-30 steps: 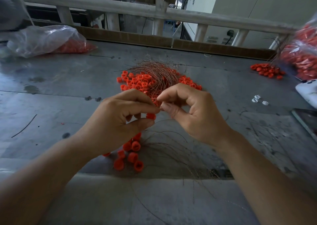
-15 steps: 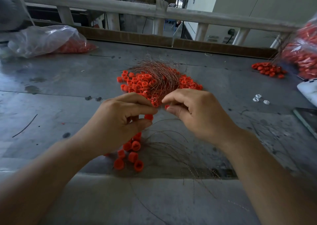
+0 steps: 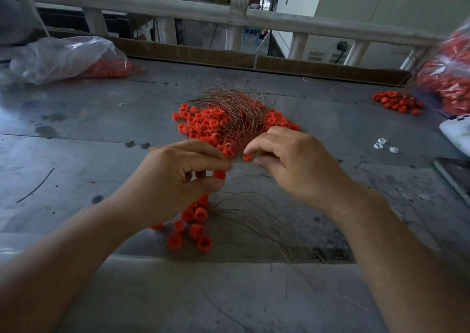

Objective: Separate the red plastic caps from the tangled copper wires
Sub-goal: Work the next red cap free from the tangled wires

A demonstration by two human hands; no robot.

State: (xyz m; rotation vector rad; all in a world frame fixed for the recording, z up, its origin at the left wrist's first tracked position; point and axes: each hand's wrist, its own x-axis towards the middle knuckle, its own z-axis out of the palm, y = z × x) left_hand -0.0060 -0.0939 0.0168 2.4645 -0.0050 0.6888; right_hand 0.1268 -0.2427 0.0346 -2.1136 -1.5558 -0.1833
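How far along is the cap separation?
Done: a few freed caps and loose wires lie nearest the person. In hand: the left hand grips one cap; the right hand seems to pinch a smaller cap. Left: the large tangled pile, most of the work.

On the table [image 3: 76,134], a wire tangle [image 3: 236,111] lies on a pile of caps [image 3: 201,124] at the centre. Just before it, the left hand [image 3: 178,180] pinches a cap [image 3: 219,174] and the right hand [image 3: 297,165] a second cap [image 3: 247,157]. Nearer still lies a group of caps [image 3: 193,228], with loose wires [image 3: 267,226] to its right. 1 bag [image 3: 63,58] lies far left, another bag [image 3: 450,78] far right.
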